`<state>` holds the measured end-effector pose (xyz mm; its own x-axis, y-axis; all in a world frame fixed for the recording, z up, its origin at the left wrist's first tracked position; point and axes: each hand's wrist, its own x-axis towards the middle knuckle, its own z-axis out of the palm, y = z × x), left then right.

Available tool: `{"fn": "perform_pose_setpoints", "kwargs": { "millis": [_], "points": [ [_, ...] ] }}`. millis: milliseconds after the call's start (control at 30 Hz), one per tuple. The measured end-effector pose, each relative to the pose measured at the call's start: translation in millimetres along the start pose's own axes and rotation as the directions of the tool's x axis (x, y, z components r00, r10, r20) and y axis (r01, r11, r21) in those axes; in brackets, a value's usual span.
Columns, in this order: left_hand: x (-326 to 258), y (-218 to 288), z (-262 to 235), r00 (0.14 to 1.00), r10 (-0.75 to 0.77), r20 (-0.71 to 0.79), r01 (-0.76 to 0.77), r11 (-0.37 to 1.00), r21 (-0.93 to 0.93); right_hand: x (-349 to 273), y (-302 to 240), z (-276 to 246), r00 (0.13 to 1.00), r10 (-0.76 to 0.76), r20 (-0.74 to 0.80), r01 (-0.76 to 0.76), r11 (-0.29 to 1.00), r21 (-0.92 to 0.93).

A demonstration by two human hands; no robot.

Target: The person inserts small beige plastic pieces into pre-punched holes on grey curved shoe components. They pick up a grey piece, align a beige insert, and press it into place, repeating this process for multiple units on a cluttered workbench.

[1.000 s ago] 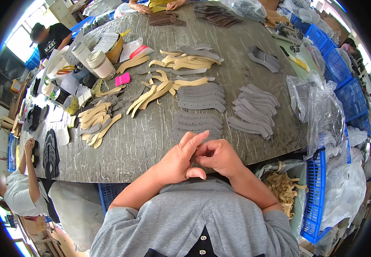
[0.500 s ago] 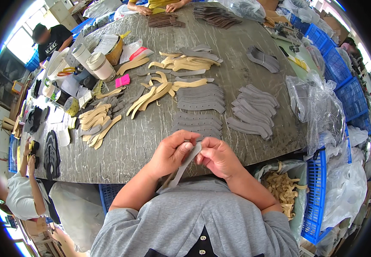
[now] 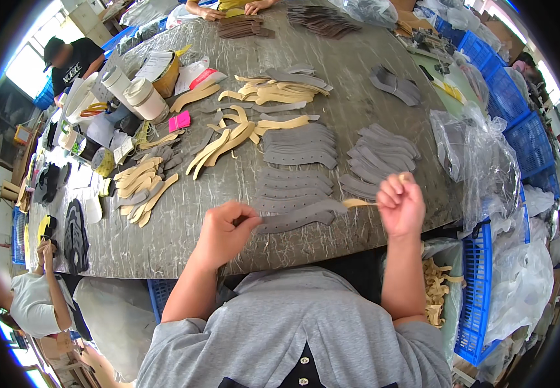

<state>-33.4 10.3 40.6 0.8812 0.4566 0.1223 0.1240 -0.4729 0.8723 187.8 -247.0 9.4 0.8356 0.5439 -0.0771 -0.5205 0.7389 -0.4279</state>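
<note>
My left hand (image 3: 228, 234) pinches the left end of a curved grey strip (image 3: 299, 218) with small holes, above the near part of the table. My right hand (image 3: 401, 205), fingers curled, is raised to the right and grips a thin tan backing strip (image 3: 360, 203). That strip stretches to the grey strip's right end and seems to be coming off it. Just beyond my hands lie two stacks of holed grey strips, a nearer one (image 3: 293, 184) and a farther one (image 3: 299, 146). Another grey stack (image 3: 383, 158) sits at the right, partly behind my right hand.
Tan and grey strips (image 3: 228, 139) lie loose in the middle and left. A bag of tan scraps (image 3: 436, 291) and a blue crate (image 3: 477, 291) stand by my right arm. White jars (image 3: 145, 100) crowd the far left. Co-workers are around the table.
My hands were together at the strip's end; now they are wide apart. My right hand has moved right and up, drawing out the tan backing. The grey strip has swung over the table.
</note>
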Motion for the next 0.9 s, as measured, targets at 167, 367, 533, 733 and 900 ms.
{"fn": "perform_pose_setpoints", "kwargs": {
  "millis": [167, 367, 533, 733, 900],
  "points": [
    [-9, -27, 6, 0.963, -0.243, 0.116, 0.24, 0.97, 0.04, -29, 15, -4, 0.983, 0.183, -0.028, -0.114, 0.482, -0.868],
    [-4, -29, 16, 0.938, -0.311, 0.154, 0.297, 0.949, 0.106, -25, 65, -20, 0.979, 0.202, 0.036, -0.064, 0.463, -0.884],
    [-1, -33, 16, 0.935, -0.314, 0.167, 0.305, 0.949, 0.075, -23, 75, -14, 0.995, 0.101, 0.023, -0.009, 0.312, -0.95],
    [-1, -42, 23, 0.943, -0.298, 0.149, 0.286, 0.953, 0.097, -23, 81, -19, 0.997, 0.072, 0.035, 0.014, 0.265, -0.964],
    [-1, -46, 28, 0.951, -0.283, 0.126, 0.262, 0.951, 0.162, -21, 89, -24, 0.999, 0.034, 0.017, 0.011, 0.155, -0.988]
  ]
}}
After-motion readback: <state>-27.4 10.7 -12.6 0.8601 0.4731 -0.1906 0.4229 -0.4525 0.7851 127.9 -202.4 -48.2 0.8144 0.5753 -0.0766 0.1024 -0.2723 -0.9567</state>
